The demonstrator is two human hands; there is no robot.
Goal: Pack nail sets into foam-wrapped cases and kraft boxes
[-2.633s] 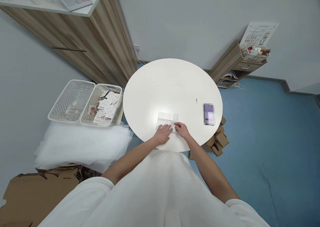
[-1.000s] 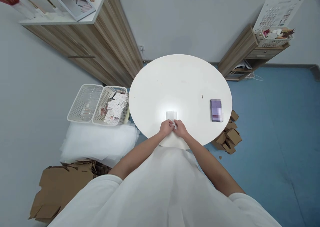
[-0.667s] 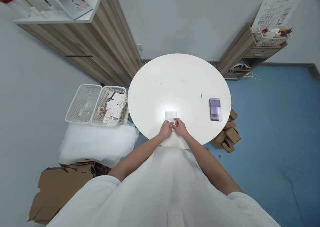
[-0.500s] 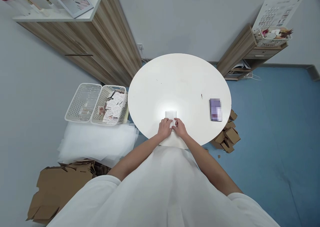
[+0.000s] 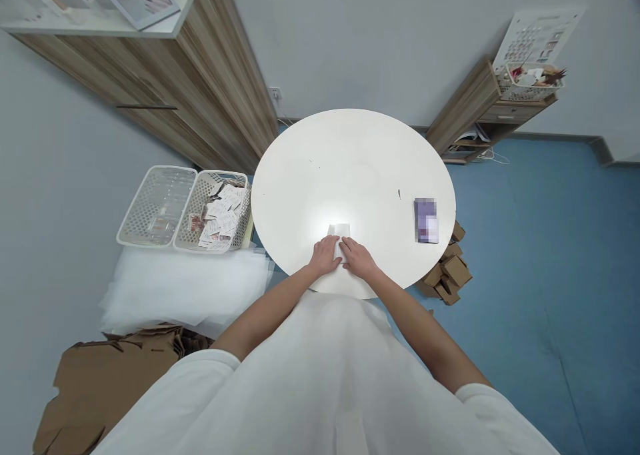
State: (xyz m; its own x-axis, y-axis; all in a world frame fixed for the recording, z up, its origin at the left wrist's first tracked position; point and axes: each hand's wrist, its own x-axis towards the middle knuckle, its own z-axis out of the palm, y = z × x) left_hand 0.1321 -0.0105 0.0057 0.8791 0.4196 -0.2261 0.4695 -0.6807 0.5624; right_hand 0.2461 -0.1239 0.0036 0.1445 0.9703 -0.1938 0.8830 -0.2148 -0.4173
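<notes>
A small white folded sheet or packet, its exact kind too plain to tell, lies on the round white table near the front edge. My left hand rests along its left side, fingers stretched forward and thumb apart. My right hand lies flat over its right part, with the thumb pointing inward. Both hands touch the packet and cover much of its near half. Toward the table's right edge lies a purple pack, its surface blurred out.
Left of the table are a basket of printed cards, a basket with clear plastic items, translucent sheets and flattened cardboard. Small cardboard boxes sit below the table's right edge. Wooden cabinets stand behind.
My fingers have gone from pinching at the packet's middle to lying flatter along its sides. The whole view has shifted slightly.
</notes>
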